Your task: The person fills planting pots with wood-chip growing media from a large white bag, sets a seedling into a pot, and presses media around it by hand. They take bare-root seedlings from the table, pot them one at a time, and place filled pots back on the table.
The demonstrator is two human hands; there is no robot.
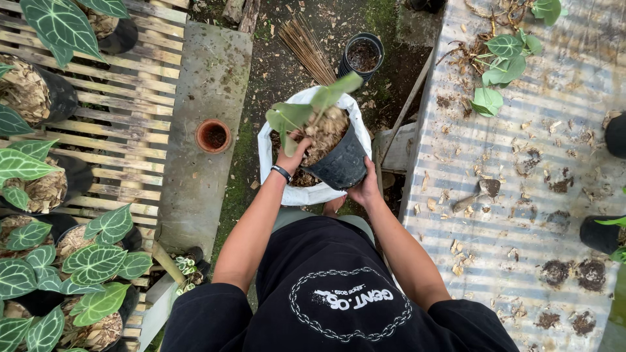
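Black plastic pot (pixel 342 163) with small green-leaved plant (pixel 306 111) tilted over open white sack (pixel 277 166) on ground, between slatted bench and corrugated table (pixel 521 195). Right hand (pixel 365 190) cups pot's underside, fingers curled against wall. Left hand (pixel 295 151) at pot's rim, fingers closed around plant stem amid brown chips (pixel 326 130). Trowel (pixel 479 192) on table near left edge.

Materials/finish, potting area

Pot (pixel 343 163): black plastic, matt, thin-walled; fill = dry, coarse husk chips. Sack (pixel 274 160): white woven plastic, slight sheen. Bench (pixel 521 195): corrugated sheet metal, dull, streaked w/ soil. Rack (pixel 130 98): bare wood slats, rough, weathered. Small pot (pixel 213 135): terracotta, matt.
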